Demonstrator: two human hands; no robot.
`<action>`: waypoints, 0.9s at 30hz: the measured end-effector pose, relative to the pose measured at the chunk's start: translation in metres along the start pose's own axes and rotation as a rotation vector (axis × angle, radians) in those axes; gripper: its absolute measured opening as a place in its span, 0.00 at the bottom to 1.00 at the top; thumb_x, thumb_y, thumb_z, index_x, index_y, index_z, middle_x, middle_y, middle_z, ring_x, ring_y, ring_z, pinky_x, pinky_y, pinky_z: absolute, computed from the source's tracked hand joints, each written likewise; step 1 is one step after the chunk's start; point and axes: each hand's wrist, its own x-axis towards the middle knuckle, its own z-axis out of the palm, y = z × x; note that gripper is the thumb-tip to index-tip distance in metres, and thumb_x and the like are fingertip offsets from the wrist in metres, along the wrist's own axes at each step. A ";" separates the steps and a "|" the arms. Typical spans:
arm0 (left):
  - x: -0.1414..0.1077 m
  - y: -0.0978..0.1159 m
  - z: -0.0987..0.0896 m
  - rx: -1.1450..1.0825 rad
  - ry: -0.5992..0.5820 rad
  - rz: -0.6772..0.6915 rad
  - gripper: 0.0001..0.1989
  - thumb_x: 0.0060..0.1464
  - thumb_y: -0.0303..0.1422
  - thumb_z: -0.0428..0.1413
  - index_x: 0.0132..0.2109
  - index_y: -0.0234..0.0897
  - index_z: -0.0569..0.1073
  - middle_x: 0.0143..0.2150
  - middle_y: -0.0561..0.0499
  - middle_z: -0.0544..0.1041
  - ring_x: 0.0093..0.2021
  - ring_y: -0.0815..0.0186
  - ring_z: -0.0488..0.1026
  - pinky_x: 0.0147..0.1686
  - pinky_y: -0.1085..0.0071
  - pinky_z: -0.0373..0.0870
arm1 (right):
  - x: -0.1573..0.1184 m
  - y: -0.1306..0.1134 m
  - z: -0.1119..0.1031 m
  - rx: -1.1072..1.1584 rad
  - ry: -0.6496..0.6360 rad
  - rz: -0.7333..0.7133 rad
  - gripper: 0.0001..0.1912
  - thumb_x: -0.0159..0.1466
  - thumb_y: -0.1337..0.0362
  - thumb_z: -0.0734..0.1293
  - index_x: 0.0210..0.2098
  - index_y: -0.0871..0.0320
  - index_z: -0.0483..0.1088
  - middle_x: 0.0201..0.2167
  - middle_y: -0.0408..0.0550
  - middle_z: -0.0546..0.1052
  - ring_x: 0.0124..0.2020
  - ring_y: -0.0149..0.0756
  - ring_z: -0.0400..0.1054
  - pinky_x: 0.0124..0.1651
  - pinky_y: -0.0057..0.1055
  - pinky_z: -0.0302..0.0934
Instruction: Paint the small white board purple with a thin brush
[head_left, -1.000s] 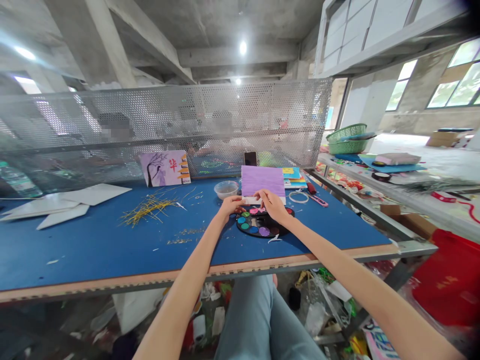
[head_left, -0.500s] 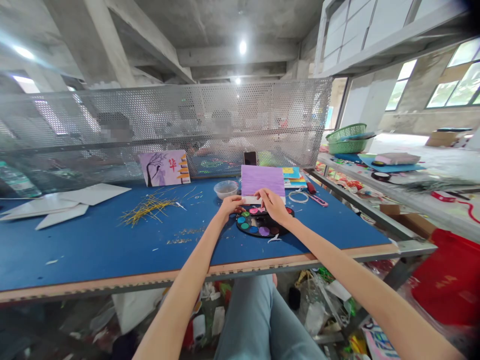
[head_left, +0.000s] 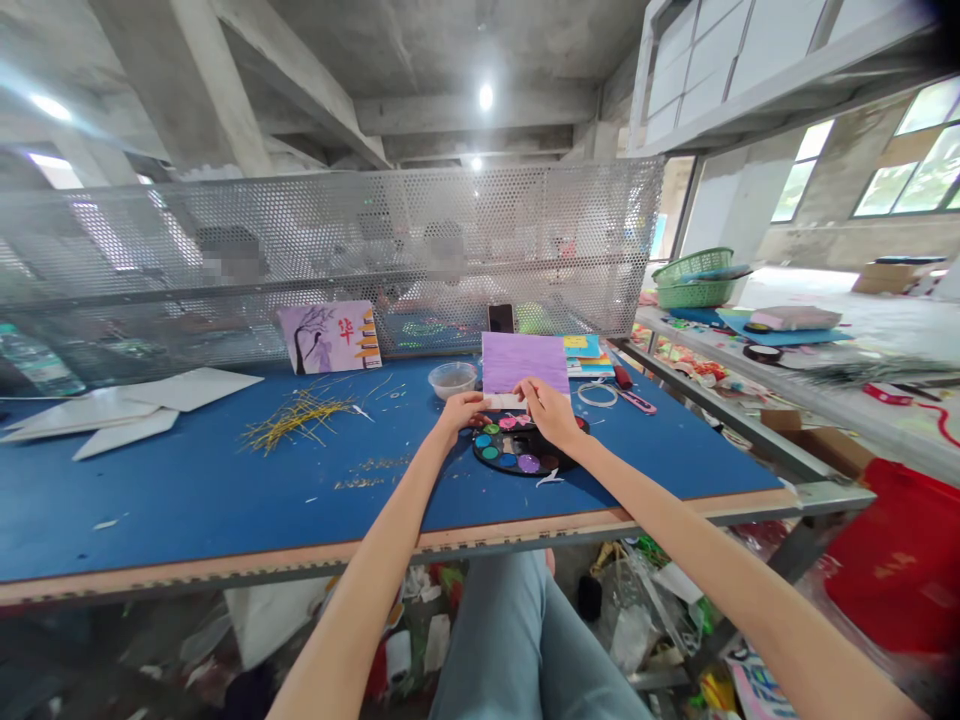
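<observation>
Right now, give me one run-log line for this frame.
left hand: at white paper strip | right hand: same strip | nearby: purple card, round paint palette

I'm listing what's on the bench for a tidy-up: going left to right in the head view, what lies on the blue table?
White card → yellow straw → bowl → paint palette → ring → pink cutter

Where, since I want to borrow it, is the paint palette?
In the head view, the round black paint palette lies on the blue table, just below the person's right hand and the left hand.
</observation>
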 end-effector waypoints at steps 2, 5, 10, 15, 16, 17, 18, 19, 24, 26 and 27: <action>0.000 0.000 0.000 0.002 -0.001 -0.005 0.13 0.62 0.36 0.56 0.49 0.32 0.72 0.44 0.48 0.76 0.38 0.66 0.75 0.37 0.66 0.75 | 0.000 0.000 -0.001 0.004 0.015 0.006 0.24 0.72 0.50 0.48 0.38 0.55 0.70 0.33 0.46 0.78 0.27 0.33 0.69 0.36 0.29 0.59; 0.000 0.000 0.000 -0.001 0.000 -0.008 0.13 0.62 0.36 0.56 0.49 0.33 0.72 0.44 0.48 0.75 0.38 0.66 0.75 0.37 0.66 0.76 | 0.000 0.000 -0.001 0.020 -0.019 -0.015 0.24 0.72 0.50 0.49 0.40 0.54 0.70 0.34 0.44 0.78 0.27 0.31 0.69 0.35 0.28 0.60; 0.000 0.002 0.000 -0.007 0.003 -0.019 0.12 0.62 0.36 0.56 0.49 0.32 0.72 0.43 0.48 0.75 0.37 0.67 0.75 0.36 0.66 0.76 | 0.001 0.001 -0.002 0.000 0.013 0.012 0.23 0.71 0.50 0.50 0.36 0.54 0.70 0.32 0.45 0.77 0.28 0.33 0.69 0.35 0.29 0.59; -0.001 0.004 0.000 -0.009 -0.007 -0.026 0.12 0.62 0.36 0.56 0.49 0.32 0.72 0.43 0.48 0.76 0.37 0.67 0.75 0.36 0.66 0.75 | -0.001 -0.001 -0.004 0.041 -0.004 0.008 0.22 0.71 0.50 0.51 0.37 0.54 0.70 0.31 0.44 0.77 0.27 0.32 0.69 0.36 0.29 0.59; -0.001 0.004 -0.001 -0.011 -0.009 -0.027 0.12 0.62 0.36 0.56 0.49 0.32 0.72 0.43 0.48 0.76 0.37 0.67 0.75 0.36 0.66 0.75 | -0.001 -0.001 -0.004 0.049 -0.004 0.010 0.21 0.70 0.50 0.52 0.36 0.54 0.70 0.31 0.43 0.77 0.27 0.33 0.68 0.36 0.29 0.58; -0.001 0.005 -0.001 -0.013 -0.011 -0.028 0.12 0.62 0.36 0.56 0.49 0.32 0.72 0.43 0.48 0.76 0.37 0.67 0.75 0.37 0.66 0.76 | -0.001 -0.001 -0.005 0.057 0.005 0.017 0.21 0.70 0.49 0.53 0.35 0.54 0.70 0.30 0.44 0.77 0.27 0.33 0.68 0.35 0.29 0.58; -0.001 0.005 -0.001 -0.016 -0.012 -0.030 0.12 0.62 0.36 0.56 0.49 0.32 0.72 0.44 0.48 0.76 0.38 0.67 0.75 0.37 0.66 0.76 | 0.000 -0.001 -0.007 0.068 0.023 0.027 0.21 0.69 0.48 0.54 0.34 0.54 0.70 0.29 0.44 0.76 0.27 0.34 0.67 0.35 0.29 0.57; -0.001 0.005 -0.001 -0.019 -0.013 -0.032 0.12 0.62 0.36 0.56 0.49 0.32 0.72 0.44 0.48 0.76 0.38 0.66 0.75 0.37 0.66 0.76 | 0.001 0.000 -0.009 0.083 0.048 0.038 0.22 0.69 0.47 0.54 0.33 0.54 0.70 0.28 0.44 0.76 0.28 0.34 0.67 0.35 0.29 0.57; 0.000 0.005 -0.002 -0.033 -0.007 -0.038 0.12 0.62 0.36 0.56 0.49 0.32 0.72 0.44 0.48 0.75 0.38 0.66 0.75 0.37 0.66 0.76 | 0.013 0.012 -0.028 0.254 0.199 0.128 0.29 0.66 0.39 0.48 0.33 0.55 0.67 0.28 0.48 0.73 0.27 0.35 0.65 0.29 0.29 0.57; 0.000 0.004 -0.003 -0.039 -0.003 -0.036 0.12 0.62 0.36 0.56 0.48 0.32 0.72 0.44 0.48 0.76 0.38 0.66 0.75 0.37 0.66 0.76 | 0.018 0.018 -0.035 0.341 0.239 0.186 0.32 0.65 0.37 0.45 0.31 0.55 0.64 0.24 0.47 0.70 0.23 0.34 0.62 0.24 0.30 0.55; 0.001 0.003 -0.004 -0.042 -0.001 -0.034 0.12 0.62 0.36 0.56 0.48 0.32 0.72 0.44 0.48 0.76 0.38 0.66 0.75 0.37 0.66 0.76 | 0.020 0.020 -0.036 0.380 0.250 0.211 0.32 0.64 0.36 0.45 0.30 0.55 0.63 0.22 0.46 0.69 0.21 0.34 0.60 0.23 0.31 0.54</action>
